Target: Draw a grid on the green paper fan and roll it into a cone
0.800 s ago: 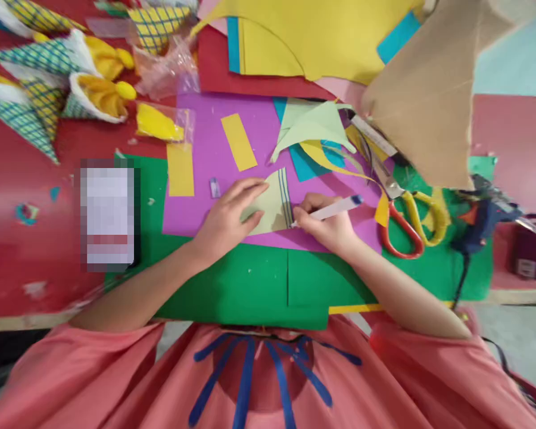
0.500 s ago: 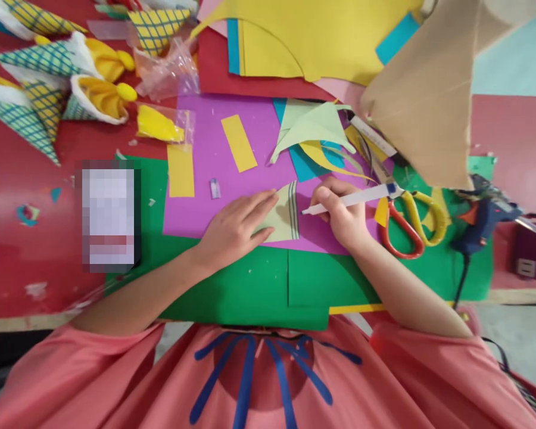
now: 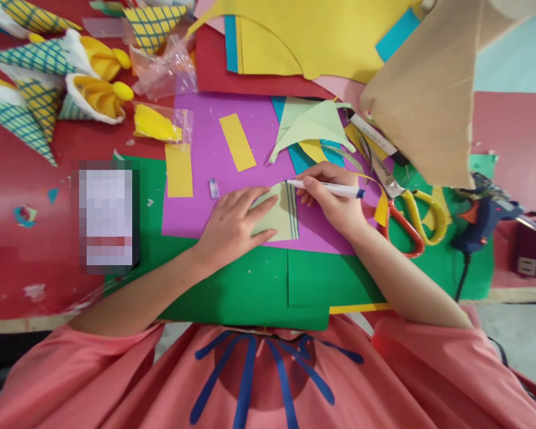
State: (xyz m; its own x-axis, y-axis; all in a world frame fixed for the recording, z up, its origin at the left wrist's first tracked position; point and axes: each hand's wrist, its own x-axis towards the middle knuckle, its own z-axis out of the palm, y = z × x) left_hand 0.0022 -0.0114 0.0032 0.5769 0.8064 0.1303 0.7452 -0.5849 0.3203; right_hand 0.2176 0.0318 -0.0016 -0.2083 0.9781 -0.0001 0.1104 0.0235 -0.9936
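My left hand [image 3: 236, 223] lies flat with its fingers spread over a small pale green paper piece [image 3: 279, 217], holding it down. Dark blue lines run along the right side of that piece. A white marker [image 3: 335, 188] with a blue end is pinched in my right hand [image 3: 333, 199]. Its tip meets the upper edge of the pale green piece, just left of the drawn lines. Beneath the piece lies a purple sheet [image 3: 196, 220], on top of green sheets [image 3: 232, 286]. The lower left part of the piece is hidden under my left hand.
Scissors [image 3: 413, 223] with red and yellow handles and a glue gun [image 3: 486, 217] lie to the right. Brown cardboard [image 3: 429, 101] rises behind them. Decorated cones [image 3: 93, 98] crowd the back left, above a blurred phone-like object [image 3: 109, 217]. Yellow strips [image 3: 238, 143] rest on the purple sheet.
My right hand has moved up and left, and the marker's tip has come from beside the pale green piece onto its upper edge. My left hand has stayed on the piece.
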